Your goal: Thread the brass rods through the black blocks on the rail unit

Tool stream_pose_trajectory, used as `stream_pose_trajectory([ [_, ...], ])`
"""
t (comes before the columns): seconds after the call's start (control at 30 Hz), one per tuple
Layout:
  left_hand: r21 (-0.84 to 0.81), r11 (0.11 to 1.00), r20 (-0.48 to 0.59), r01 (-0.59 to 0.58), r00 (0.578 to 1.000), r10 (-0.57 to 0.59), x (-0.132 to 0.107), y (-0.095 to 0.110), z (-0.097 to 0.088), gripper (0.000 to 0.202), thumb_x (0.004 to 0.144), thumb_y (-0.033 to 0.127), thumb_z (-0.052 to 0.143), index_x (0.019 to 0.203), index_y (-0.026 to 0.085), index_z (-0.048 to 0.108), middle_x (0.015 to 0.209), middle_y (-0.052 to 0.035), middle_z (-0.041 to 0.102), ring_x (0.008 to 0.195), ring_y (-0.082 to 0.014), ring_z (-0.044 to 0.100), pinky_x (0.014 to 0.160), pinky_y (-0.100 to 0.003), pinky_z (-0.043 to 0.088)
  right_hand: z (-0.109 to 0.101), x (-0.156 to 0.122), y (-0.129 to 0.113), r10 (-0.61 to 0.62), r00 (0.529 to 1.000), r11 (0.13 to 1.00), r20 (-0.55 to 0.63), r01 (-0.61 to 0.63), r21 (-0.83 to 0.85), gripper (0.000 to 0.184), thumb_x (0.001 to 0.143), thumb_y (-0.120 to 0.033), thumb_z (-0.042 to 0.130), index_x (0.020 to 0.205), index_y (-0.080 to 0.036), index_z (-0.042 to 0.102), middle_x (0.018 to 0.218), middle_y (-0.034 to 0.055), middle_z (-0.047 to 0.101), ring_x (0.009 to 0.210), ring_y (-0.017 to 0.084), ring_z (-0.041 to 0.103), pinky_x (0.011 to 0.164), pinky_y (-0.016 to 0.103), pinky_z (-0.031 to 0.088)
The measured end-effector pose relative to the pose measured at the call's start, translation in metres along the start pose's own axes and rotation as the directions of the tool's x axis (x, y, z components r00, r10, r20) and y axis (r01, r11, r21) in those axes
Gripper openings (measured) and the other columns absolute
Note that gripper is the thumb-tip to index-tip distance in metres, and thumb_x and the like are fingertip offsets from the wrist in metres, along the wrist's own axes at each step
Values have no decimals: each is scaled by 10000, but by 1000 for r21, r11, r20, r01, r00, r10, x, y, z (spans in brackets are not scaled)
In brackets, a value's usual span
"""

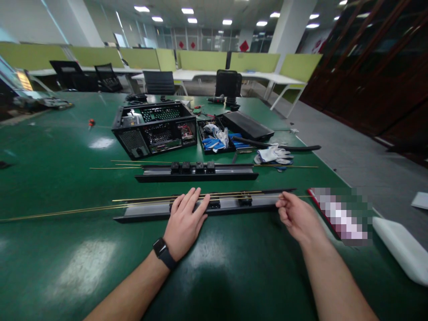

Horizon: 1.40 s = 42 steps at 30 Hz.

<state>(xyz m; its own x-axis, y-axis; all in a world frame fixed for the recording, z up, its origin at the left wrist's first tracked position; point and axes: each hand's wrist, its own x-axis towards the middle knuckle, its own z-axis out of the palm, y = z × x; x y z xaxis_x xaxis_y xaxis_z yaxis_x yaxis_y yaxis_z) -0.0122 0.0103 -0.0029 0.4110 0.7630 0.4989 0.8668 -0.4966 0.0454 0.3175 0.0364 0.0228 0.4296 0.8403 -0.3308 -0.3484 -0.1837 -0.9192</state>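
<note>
A long black rail (147,211) with small black blocks lies across the green table (67,249) close to me. Thin brass rods (83,208) run along it and stick out far to the left. My left hand (185,225), with a black watch on the wrist, lies flat on the rail's middle, fingers stretched out over a block. My right hand (296,216) is at the rail's right end, its fingers pinched together on the end of a brass rod. A second black rail (197,171) with several blocks and more brass rods lies parallel behind it.
An open black computer case (154,127) stands further back, beside a black tray (216,136) with blue-white gloves. More gloves (274,154), a black cable and a flat black box (247,125) lie to the right. A white foam piece (401,249) sits at the table's right edge.
</note>
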Motion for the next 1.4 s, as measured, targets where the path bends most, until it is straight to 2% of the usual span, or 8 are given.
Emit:
stream_pose_trajectory([
  [0.2, 10, 1000, -13, 18, 1000, -18, 1, 2, 1, 468, 1019, 235, 560, 1486, 248, 580, 1567, -147, 555, 1484, -316, 487, 1175, -513, 408, 4, -5, -6, 91, 996, 996, -23, -91, 24, 129, 917, -210, 538, 793, -182, 560, 567, 17, 585, 303, 82, 365, 251, 183, 185],
  [0.47, 8, 1000, -31, 26, 999, -25, 2, 3, 1, 462, 1004, 226, 581, 1464, 253, 604, 1549, -144, 576, 1467, -313, 507, 1172, -503, 404, 7, -9, -9, 112, 994, 993, -20, -111, 49, 145, 940, -214, 534, 801, -182, 557, 577, 13, 594, 301, 75, 370, 250, 177, 193],
  [0.67, 2, 1000, -28, 7, 1000, -7, 1, 2, 2, 455, 1026, 248, 555, 1479, 255, 585, 1568, -141, 557, 1475, -301, 499, 1182, -502, 387, 6, -8, -3, 47, 999, 999, 14, -47, -2, 119, 900, -264, 650, 868, -153, 622, 650, 38, 667, 308, 67, 388, 252, 168, 191],
  [0.83, -14, 1000, -25, -4, 1000, 4, 0, 1, 2, 488, 1015, 243, 562, 1503, 259, 562, 1580, -144, 541, 1485, -305, 485, 1185, -511, 393, 5, -8, 5, 21, 992, 997, 122, -11, -78, 284, 816, -371, 793, 866, -129, 651, 702, 65, 701, 309, 57, 390, 255, 164, 175],
  [0.93, -8, 1000, -22, -12, 1000, 12, 0, 1, 1, 483, 1020, 259, 564, 1503, 256, 561, 1578, -145, 544, 1485, -307, 486, 1183, -511, 395, 6, -8, 6, -8, 991, 997, 137, 19, -79, 341, 767, -390, 850, 847, -120, 658, 699, 62, 693, 318, 51, 396, 256, 157, 182],
  [1.07, -2, 1000, -20, -12, 1000, 12, 1, 1, -1, 464, 1029, 265, 552, 1493, 259, 567, 1564, -127, 563, 1480, -292, 493, 1199, -488, 381, 0, -3, 4, -23, 998, 999, 50, 25, -34, 272, 798, -337, 831, 827, -134, 652, 662, 28, 664, 329, 53, 408, 251, 153, 201],
  [1.27, -15, 1000, -30, -12, 999, 12, -1, -4, 0, 475, 1029, 275, 557, 1503, 238, 554, 1561, -123, 568, 1481, -292, 491, 1208, -483, 365, -18, 13, -9, -31, 972, 998, -231, 43, 48, 173, 929, -264, 696, 809, -165, 621, 583, -36, 585, 323, 43, 390, 261, 139, 222],
  [1.4, -15, 1000, -37, -16, 999, 15, -2, -5, 1, 483, 1034, 265, 549, 1515, 228, 540, 1560, -127, 568, 1484, -288, 487, 1207, -482, 364, -18, 15, -10, -24, 967, 998, -254, 40, 56, 192, 947, -308, 686, 825, -170, 632, 591, -28, 597, 317, 50, 385, 255, 147, 214],
])
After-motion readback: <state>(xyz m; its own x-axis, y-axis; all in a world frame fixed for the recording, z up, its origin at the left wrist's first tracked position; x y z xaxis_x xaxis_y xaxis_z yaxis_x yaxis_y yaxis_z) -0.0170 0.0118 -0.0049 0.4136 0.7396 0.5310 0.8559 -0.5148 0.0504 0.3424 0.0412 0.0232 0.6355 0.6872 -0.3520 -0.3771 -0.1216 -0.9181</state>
